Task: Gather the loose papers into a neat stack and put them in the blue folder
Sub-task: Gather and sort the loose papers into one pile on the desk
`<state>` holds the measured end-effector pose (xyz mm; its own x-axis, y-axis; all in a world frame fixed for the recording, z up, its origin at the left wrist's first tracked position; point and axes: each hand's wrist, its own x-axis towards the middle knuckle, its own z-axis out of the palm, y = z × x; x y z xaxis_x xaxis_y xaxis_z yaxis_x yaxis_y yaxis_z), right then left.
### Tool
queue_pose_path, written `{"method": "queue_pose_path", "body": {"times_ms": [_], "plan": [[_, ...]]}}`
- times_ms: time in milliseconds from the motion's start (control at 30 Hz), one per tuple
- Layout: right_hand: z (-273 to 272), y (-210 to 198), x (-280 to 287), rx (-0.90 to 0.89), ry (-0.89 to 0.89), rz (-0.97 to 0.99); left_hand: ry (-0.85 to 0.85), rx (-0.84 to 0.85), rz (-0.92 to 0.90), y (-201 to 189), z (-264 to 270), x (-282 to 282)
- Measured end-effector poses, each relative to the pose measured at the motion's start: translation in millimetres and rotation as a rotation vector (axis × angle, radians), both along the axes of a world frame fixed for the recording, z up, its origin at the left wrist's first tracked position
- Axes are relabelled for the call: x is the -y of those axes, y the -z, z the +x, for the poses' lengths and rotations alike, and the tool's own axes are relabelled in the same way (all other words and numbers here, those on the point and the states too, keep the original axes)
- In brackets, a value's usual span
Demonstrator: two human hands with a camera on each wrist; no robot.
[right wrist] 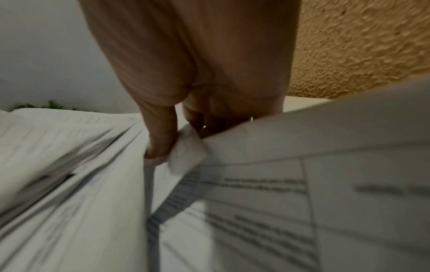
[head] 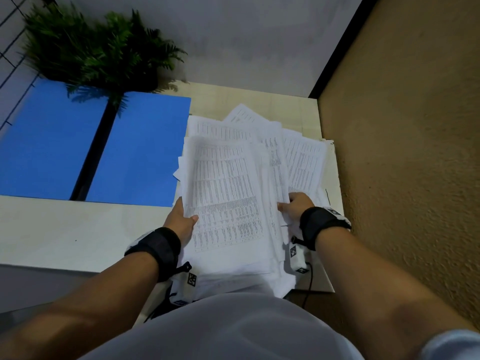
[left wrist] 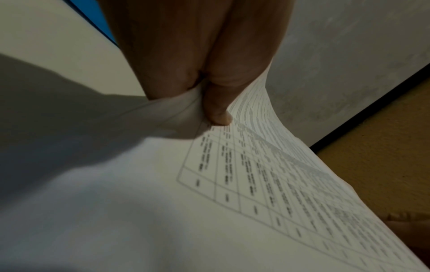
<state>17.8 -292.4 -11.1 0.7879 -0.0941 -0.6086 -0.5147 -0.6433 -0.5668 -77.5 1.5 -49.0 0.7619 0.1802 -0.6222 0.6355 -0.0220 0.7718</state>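
While fanned, papers [head: 228, 193] (uncountable) meet two hands.

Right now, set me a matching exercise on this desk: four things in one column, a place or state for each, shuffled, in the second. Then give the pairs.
Things
1. blue folder
2. papers
3. fern
4. left hand

Place or state
A. grips the near left edge of the top sheets
B. lies open and flat, left of the paper pile
C. stands at the far edge, fronds over the folder
D. fanned out unevenly, not yet squared

Pairs: 1-B, 2-D, 3-C, 4-A
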Motion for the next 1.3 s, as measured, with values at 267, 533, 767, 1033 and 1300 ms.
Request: {"method": "queue_pose_path", "body": {"times_ms": [267,533,767,1033,1300], "plan": [[-18.6,-31.5,12.7,-0.004,0.0,0.155,0.005,0.01,-0.016,9.1,3.0,-3.1],[-11.2,-131.5,43.9,0.625,0.353,0.122,-0.012,0.003,-0.048,4.2,6.8,-0.9],[-4.6,-174.2,27.6,0.79,0.538,0.469,0.019,-0.039,-0.032,-2.9,13.9,3.0],[-32.8,-52.5,-41.7,0.382,0.469,0.404,0.002,-0.124,-0.162,-14.3,15.8,6.9],[-37.5,-16.7,-28.0,0.138,0.205,0.142,0.087,-0.076,0.028,-6.0,16.8,3.6]]}}
